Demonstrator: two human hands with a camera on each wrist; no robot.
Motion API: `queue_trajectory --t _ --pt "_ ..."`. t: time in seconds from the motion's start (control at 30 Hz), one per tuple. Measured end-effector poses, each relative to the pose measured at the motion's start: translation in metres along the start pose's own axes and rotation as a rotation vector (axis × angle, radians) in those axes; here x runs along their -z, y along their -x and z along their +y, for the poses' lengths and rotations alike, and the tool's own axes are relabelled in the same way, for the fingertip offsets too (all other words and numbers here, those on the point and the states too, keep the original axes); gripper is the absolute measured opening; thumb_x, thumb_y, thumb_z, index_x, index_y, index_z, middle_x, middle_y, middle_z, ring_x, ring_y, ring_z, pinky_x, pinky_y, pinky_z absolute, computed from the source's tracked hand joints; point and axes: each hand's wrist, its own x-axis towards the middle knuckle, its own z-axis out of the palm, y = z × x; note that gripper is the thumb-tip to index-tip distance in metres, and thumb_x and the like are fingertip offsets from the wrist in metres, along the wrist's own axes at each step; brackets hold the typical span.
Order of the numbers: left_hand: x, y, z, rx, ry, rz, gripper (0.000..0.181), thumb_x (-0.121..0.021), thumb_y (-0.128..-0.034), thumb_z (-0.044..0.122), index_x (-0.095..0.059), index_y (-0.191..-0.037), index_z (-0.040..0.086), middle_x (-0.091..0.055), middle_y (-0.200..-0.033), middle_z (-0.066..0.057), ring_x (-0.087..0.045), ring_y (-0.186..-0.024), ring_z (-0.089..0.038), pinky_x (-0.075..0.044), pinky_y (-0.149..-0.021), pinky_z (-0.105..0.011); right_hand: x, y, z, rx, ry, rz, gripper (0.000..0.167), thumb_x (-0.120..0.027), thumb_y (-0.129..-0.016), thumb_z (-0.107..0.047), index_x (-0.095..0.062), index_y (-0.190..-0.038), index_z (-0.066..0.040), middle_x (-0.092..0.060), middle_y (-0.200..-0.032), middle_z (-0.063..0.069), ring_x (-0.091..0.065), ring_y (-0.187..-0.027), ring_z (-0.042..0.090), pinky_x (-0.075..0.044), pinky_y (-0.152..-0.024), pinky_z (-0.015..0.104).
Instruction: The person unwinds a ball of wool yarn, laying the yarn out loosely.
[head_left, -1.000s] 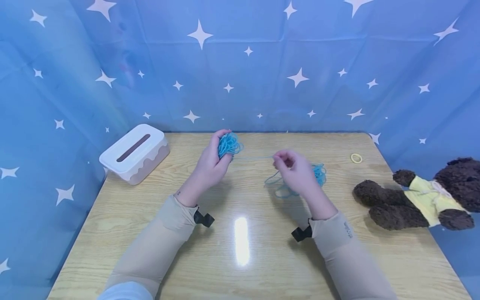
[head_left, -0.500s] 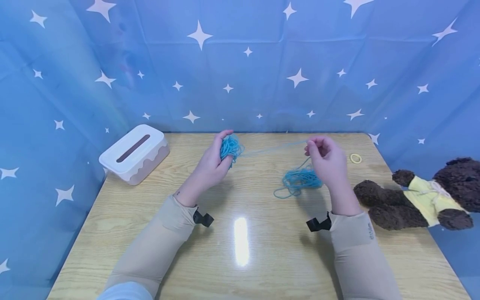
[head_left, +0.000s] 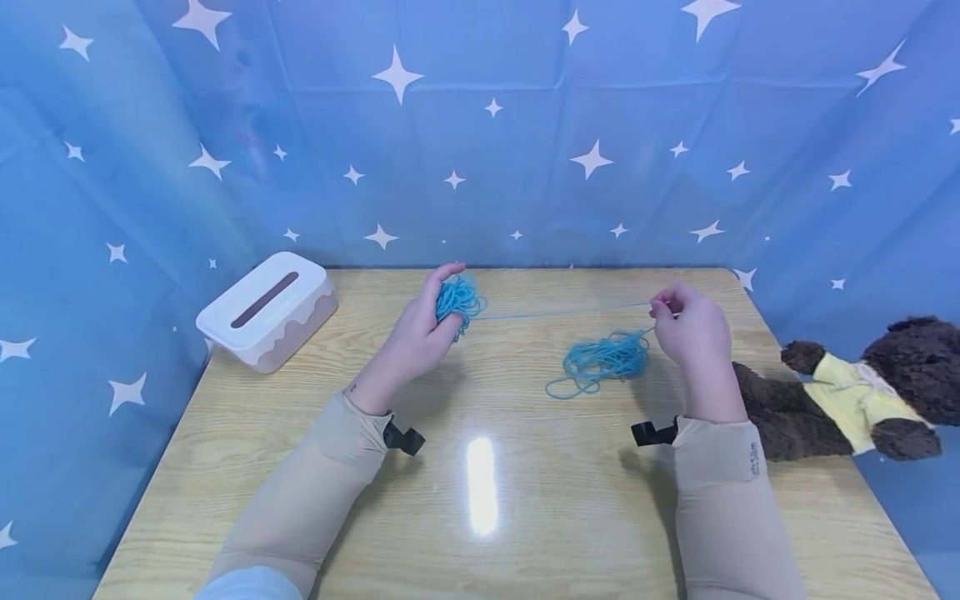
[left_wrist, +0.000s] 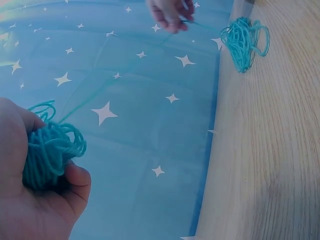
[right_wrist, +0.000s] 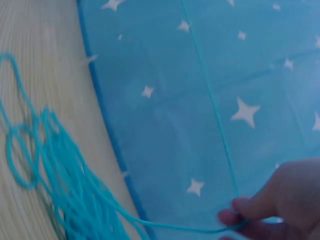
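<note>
My left hand (head_left: 420,333) grips a bundle of blue yarn (head_left: 459,302) above the table's back part; in the left wrist view loops of the yarn (left_wrist: 52,155) stick out past the thumb and fingers. A single strand (head_left: 555,314) stretches from that bundle across to my right hand (head_left: 693,329). Thumb and fingertips of the right hand pinch the strand, as the right wrist view shows at the fingertips (right_wrist: 241,206). From the same pinch the yarn runs down to a loose blue pile (head_left: 606,357) lying on the table, to the left of the right hand.
A white box with a slotted lid (head_left: 268,308) stands at the table's back left. On the right lies a brown plush toy in a yellow top (head_left: 847,400), partly behind my right forearm. A blue curtain with white stars (head_left: 480,133) hangs along the table's back edge.
My right hand has moved right, drawing a longer strand between the hands. The pile is now uncovered, while the yellow ring is hidden behind the right hand. My left hand has stayed nearly still.
</note>
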Motion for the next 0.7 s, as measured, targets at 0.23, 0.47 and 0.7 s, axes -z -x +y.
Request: queue_trajectory --t 0.23,0.47,0.7 --pt "0.000 0.001 -0.001 0.004 0.006 0.000 0.066 -0.054 -0.1037 0.013 -0.036 -0.167 0.022 -0.064 -0.111 -0.008 -0.056 -0.083 -0.024 -0.051 -0.075 -0.041 -0.007 -0.012 0.019 -0.047 0.106 -0.270 0.040 -0.055 -0.116 -0.036 -0.071 -0.139 -0.009 -0.069 -0.144 0.026 -0.062 -0.132 0.051 -0.051 -0.104 0.069" --pt "-0.002 -0.001 -0.003 -0.010 0.001 -0.040 0.066 -0.055 -0.1049 0.013 -0.035 -0.167 0.024 -0.049 -0.166 -0.012 -0.053 -0.081 -0.023 -0.050 -0.072 -0.037 -0.023 -0.009 0.002 0.041 0.170 -0.274 0.043 -0.055 -0.115 -0.036 -0.067 -0.145 -0.008 -0.065 -0.150 0.026 -0.061 -0.135 0.052 -0.050 -0.108 0.070" --pt "-0.003 0.000 0.001 -0.020 0.014 -0.072 0.067 -0.055 -0.1054 0.013 -0.034 -0.168 0.026 -0.061 -0.107 -0.008 -0.053 -0.078 -0.023 -0.051 -0.072 -0.037 -0.068 0.018 -0.056 0.356 -0.136 -0.207 0.047 -0.058 -0.114 -0.046 -0.068 -0.147 -0.014 -0.070 -0.150 0.012 -0.064 -0.140 0.041 -0.051 -0.116 0.065"
